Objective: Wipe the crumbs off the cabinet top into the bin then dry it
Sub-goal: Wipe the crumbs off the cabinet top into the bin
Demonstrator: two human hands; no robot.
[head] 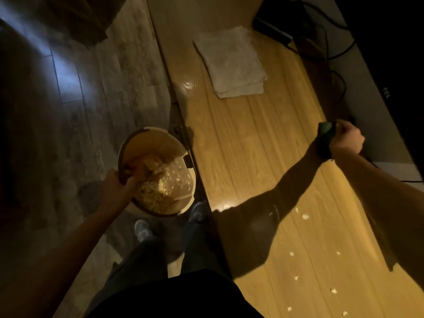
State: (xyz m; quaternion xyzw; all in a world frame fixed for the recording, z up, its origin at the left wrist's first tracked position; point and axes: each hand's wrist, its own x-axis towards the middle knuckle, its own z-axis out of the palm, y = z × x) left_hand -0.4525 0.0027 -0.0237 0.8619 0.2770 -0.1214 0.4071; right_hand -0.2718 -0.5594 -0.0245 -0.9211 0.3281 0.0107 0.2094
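Note:
My left hand (119, 182) grips the rim of a round pale bin (151, 143), held beside the cabinet's front edge with scraps inside. My right hand (346, 140) reaches across the wooden cabinet top (241, 143) and grips a dark green cloth or sponge (324, 138) near the back edge. Several white crumbs (305, 216) lie scattered on the near right part of the top. A folded grey towel (231, 63) lies flat at the far end of the cabinet.
A black TV (390, 72) stands along the cabinet's back edge with cables (337, 58) behind it. A dark box (273, 31) sits at the far corner. My shoes (197, 212) are on the tiled floor (128, 72) by the bin.

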